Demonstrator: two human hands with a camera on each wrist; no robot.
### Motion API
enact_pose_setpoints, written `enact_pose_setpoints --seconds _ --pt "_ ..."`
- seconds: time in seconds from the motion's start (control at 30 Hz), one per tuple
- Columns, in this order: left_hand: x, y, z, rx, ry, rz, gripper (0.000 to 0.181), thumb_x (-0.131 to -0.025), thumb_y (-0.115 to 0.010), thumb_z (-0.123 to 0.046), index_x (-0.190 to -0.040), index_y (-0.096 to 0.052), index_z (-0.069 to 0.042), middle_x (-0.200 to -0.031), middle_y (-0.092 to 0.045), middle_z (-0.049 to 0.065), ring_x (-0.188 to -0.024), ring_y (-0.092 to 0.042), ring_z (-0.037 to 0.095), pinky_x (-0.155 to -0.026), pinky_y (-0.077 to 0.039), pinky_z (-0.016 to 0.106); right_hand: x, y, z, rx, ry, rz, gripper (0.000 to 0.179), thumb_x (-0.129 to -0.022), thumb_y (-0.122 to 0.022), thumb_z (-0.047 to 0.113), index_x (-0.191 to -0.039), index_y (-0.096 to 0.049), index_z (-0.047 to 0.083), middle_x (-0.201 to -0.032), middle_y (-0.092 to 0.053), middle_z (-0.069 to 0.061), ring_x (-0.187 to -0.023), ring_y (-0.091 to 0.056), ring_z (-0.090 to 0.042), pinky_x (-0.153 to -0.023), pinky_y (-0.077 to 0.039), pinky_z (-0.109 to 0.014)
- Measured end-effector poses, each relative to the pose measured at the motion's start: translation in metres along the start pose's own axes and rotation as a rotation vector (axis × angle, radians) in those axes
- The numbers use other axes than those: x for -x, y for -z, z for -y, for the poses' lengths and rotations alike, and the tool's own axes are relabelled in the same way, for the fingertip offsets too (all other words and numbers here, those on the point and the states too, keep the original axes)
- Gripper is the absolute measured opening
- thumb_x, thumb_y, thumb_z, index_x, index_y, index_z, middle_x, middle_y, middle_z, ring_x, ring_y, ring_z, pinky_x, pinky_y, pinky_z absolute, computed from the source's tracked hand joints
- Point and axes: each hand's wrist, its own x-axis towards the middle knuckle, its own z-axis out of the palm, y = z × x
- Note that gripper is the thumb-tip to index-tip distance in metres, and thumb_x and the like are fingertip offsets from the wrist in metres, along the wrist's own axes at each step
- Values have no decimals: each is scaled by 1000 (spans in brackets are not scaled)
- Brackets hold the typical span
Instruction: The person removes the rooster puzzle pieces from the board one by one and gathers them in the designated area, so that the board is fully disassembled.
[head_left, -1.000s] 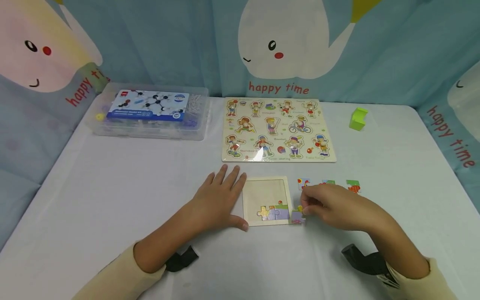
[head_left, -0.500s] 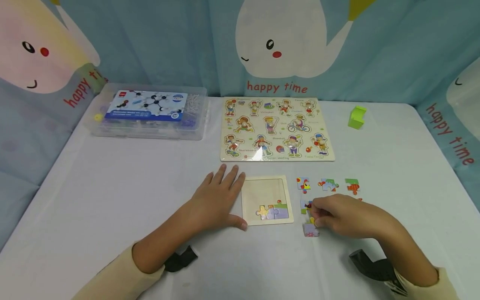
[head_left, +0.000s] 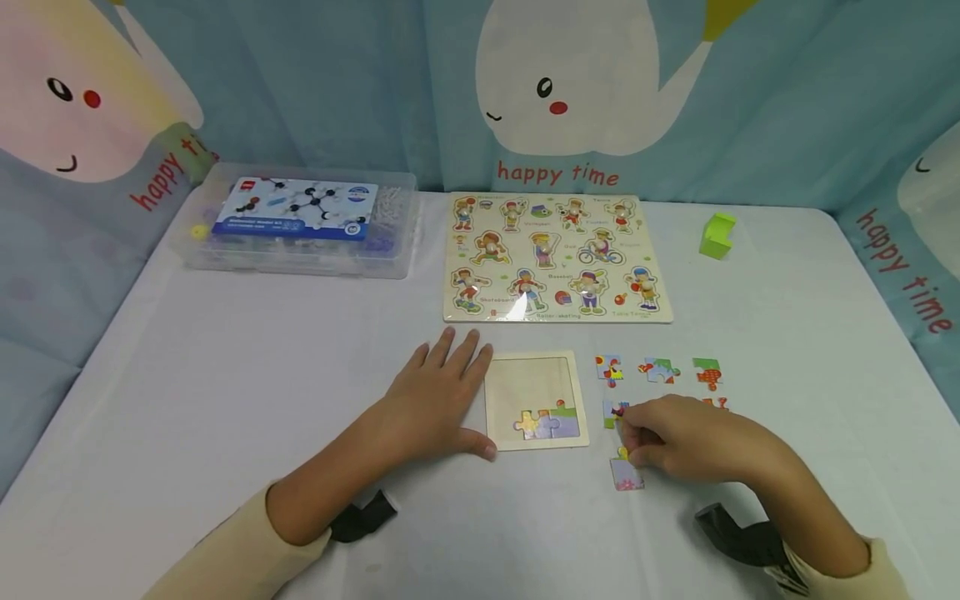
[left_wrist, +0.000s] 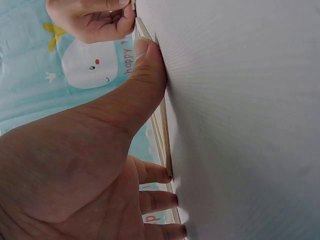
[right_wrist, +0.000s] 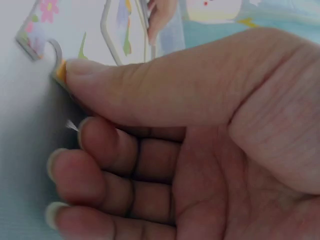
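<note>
My left hand (head_left: 435, 404) rests with spread fingers on the table along the left side of a small wooden puzzle tray (head_left: 525, 379). In the left wrist view its thumb (left_wrist: 150, 65) lies against the tray's edge. A few joined pieces (head_left: 555, 425) sit in the tray's lower right corner. To the tray's right, my right hand (head_left: 693, 437) pinches a lavender puzzle piece (head_left: 626, 475) with pink flowers by its edge. The right wrist view shows the thumb on that puzzle piece (right_wrist: 65, 27), the other fingers curled; the index finger is mostly hidden.
Loose puzzle pieces lie right of the tray, among them a sun piece (head_left: 608, 367), a blue-green piece (head_left: 660, 371) and a red-green piece (head_left: 707, 372). Behind stand a sports peg puzzle board (head_left: 555, 258), a clear molecular model box (head_left: 300, 225) and a green block (head_left: 717, 236).
My right hand has drawn the lavender puzzle piece away from the tray's lower right corner, rightward and toward the person. The left hand has stayed in place.
</note>
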Motion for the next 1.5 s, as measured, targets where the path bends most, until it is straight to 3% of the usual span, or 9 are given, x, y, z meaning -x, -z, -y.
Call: enact_pose_setpoints --seconds 0.3,0.6,0.8,0.97,1.17,1.5 --pt "0 0 -1 2 4 5 121 -69 -76 -73 -157 -29 -3 -163 -19 20 -148 -14 47 -112 -24 63 -2 3 3 12 5 -88 27 -83 -76 6 -72 -59 24 -62 -46 14 -61 -44 -4 -56 -38 -23" --pt "0 1 -1 -3 -7 5 121 -70 -75 -73 -157 -29 -3 -163 -20 21 -148 -15 47 -112 -25 62 -17 10 19 56 45 -211 21 -87 -74 6 -78 -67 24 -69 -55 15 -66 -49 -6 -60 -42 -25" --pt "0 1 1 0 -14 5 121 -71 -75 -73 -157 -29 -2 -163 -20 22 -147 -15 48 -112 -25 63 -39 6 38 49 114 -223 14 -89 -72 3 -93 -75 16 -84 -65 14 -73 -54 -5 -68 -48 -28" --pt "0 1 1 -4 -19 11 121 -72 -72 -74 -157 -27 -2 -163 -18 21 -148 -14 47 -112 -24 62 -56 -8 47 -15 108 -197 11 -87 -75 6 -95 -73 13 -74 -59 12 -68 -52 -6 -64 -47 -28" --pt "0 3 0 1 -27 -1 120 -72 -73 -73 -157 -28 -1 -163 -19 22 -148 -15 47 -112 -25 62 -59 -16 47 -14 105 -241 19 -80 -81 4 -90 -68 13 -68 -53 10 -64 -50 -6 -61 -45 -28" --pt "1 1 1 -5 -23 1 120 -72 -73 -74 -157 -28 -1 -163 -19 22 -147 -15 48 -112 -25 62 -61 -21 50 36 105 -275 23 -79 -83 7 -89 -64 15 -69 -51 10 -64 -48 -6 -60 -44 -28"
